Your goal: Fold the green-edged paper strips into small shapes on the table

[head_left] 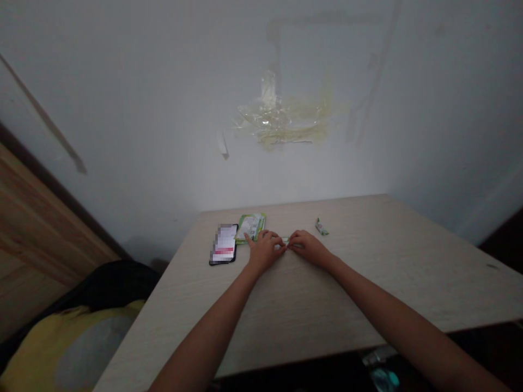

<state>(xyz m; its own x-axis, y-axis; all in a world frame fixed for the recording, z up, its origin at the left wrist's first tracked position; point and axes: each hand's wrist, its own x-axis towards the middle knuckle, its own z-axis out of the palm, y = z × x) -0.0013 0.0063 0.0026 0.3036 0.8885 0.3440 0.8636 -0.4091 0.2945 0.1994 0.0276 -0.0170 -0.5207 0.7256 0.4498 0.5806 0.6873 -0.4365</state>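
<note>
My left hand (267, 250) and my right hand (308, 246) meet over the middle of the table, their fingertips almost touching. Both are closed in a pinch on a small green-and-white packet (285, 239), most of which the fingers hide. Just behind and left of my left hand lies a larger green-and-white packet (251, 223), flat on the tabletop. A small crumpled green-and-white wrapper (321, 227) rests beyond my right hand, apart from it.
A phone (223, 245) with a lit screen lies face up at the left, beside the larger packet. The pale wooden table (368, 234) stands against a wall with peeling tape (281, 120). Yellow fabric (53, 337) sits low on the left; a bottle (384, 378) is below the front edge.
</note>
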